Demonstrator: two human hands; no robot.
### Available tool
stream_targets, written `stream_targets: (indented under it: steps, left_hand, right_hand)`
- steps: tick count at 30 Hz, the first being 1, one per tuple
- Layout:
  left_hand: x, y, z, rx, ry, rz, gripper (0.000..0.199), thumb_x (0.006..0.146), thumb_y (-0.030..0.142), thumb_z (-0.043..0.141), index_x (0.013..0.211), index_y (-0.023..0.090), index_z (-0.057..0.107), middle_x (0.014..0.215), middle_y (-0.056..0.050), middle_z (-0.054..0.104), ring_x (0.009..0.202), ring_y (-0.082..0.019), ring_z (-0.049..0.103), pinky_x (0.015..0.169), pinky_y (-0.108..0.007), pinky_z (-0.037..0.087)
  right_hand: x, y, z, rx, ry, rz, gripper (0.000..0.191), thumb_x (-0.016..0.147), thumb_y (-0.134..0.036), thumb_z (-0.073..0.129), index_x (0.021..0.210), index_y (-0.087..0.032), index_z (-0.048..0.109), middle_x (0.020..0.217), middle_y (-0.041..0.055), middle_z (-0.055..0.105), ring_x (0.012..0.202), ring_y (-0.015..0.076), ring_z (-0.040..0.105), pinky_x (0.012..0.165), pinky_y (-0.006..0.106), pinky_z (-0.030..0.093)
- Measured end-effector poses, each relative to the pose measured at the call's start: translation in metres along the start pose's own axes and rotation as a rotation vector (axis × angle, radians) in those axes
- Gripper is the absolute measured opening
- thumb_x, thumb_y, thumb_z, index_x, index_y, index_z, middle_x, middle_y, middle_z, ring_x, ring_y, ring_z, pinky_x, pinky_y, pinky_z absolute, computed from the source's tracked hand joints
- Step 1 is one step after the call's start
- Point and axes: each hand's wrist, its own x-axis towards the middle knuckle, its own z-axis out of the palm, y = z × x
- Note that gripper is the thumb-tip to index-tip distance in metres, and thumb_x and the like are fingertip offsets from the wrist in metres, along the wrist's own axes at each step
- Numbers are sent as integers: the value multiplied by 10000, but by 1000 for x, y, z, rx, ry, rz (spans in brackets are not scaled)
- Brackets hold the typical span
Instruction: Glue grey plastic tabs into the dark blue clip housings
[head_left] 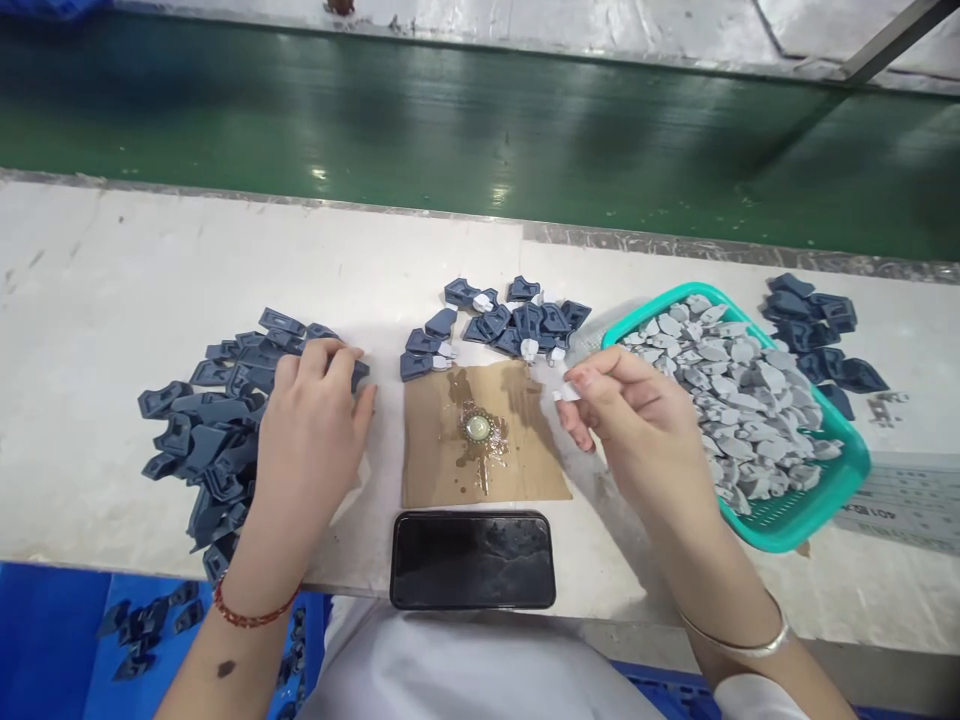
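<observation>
My left hand (311, 425) reaches over the right side of a pile of dark blue plastic parts (202, 430). Its fingers are curled, and one dark blue plastic part (361, 373) shows between index finger and thumb. Between thumb and forefinger, my right hand (637, 420) pinches a small light grey plastic part (568, 392), just right of a piece of brown cardboard (435, 460). The cardboard has wet stains and a small round, shiny object (477, 428) in its middle. Behind it lie dark blue parts (529, 320), some with small light grey pieces attached or beside them.
A green basket (806, 535) full of light grey parts stands right of my right hand. More dark blue parts (814, 320) lie beyond it. A black phone (472, 560) lies at the table's front edge. A green conveyor belt (450, 120) runs along the back. Blue crates (52, 640) sit below left.
</observation>
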Motion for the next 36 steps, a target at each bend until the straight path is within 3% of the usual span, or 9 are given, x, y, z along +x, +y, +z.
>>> stream_targets:
  steps: [4,8,12,16,19,23,26,30,36]
  left_hand:
    - [1,-6,5,28,-6,49,273,979,204,471,1127,160,696,1209,-192,720,1062,-403,629,927,-516,558]
    - [1,-8,4,11,-39,40,283,974,193,434,1073,204,700,1080,-159,764,1027,-400,655,865,-517,574]
    - [-3,-8,0,-4,-86,19,317,961,206,439,1150,125,680,1171,-227,734,1078,-443,655,895,-559,570]
    - [-4,-6,-4,-11,-154,-6,274,951,166,405,1020,182,669,1105,-208,714,1080,-434,663,923,-564,561]
    - [-4,-4,-11,-66,-191,-67,231,957,191,445,998,217,671,1036,-157,714,996,-408,695,833,-528,582]
    - [-12,-3,-19,-275,-40,-163,293,964,307,563,1209,236,709,1153,-113,735,891,-333,735,732,-466,615]
    - [-21,-1,-18,-672,-16,-264,356,923,364,678,1258,254,729,1215,-93,738,940,-274,761,754,-393,661]
    - [-32,4,-6,-1179,-250,-391,230,904,360,747,1110,263,780,1033,-74,803,937,-256,786,795,-350,680]
    - [-44,22,10,-1434,-245,-476,143,891,272,763,1034,263,763,1008,-53,835,983,-232,806,808,-299,684]
  right_hand:
    - [0,4,8,21,-34,51,397,880,-483,819,702,-218,583,505,-71,496,445,71,363,427,219,264]
    - [-2,12,12,-136,-33,4,391,920,-481,768,709,-216,574,518,-88,407,471,75,297,454,231,227]
    - [-5,23,17,-476,-129,-172,280,994,-369,671,768,-224,591,577,-61,493,526,107,427,522,247,335]
    - [-5,31,23,-759,-314,-356,241,1041,-307,598,812,-234,592,707,-6,651,629,148,573,625,273,424]
    - [-2,36,26,-897,-394,-471,272,1073,-311,544,813,-240,574,761,30,689,695,178,619,664,288,447]
    - [0,40,27,-973,-405,-545,291,1082,-303,531,797,-244,544,706,19,644,652,183,584,627,296,424]
    - [-1,39,26,-907,-387,-498,264,1068,-279,558,806,-244,550,725,14,643,655,173,591,649,285,443]
    - [-2,36,26,-862,-409,-414,286,1056,-302,574,778,-247,542,705,3,621,647,165,578,635,285,434]
    - [-4,36,26,-514,-233,-121,271,1024,-406,646,818,-235,605,617,-41,570,541,126,486,542,274,377]
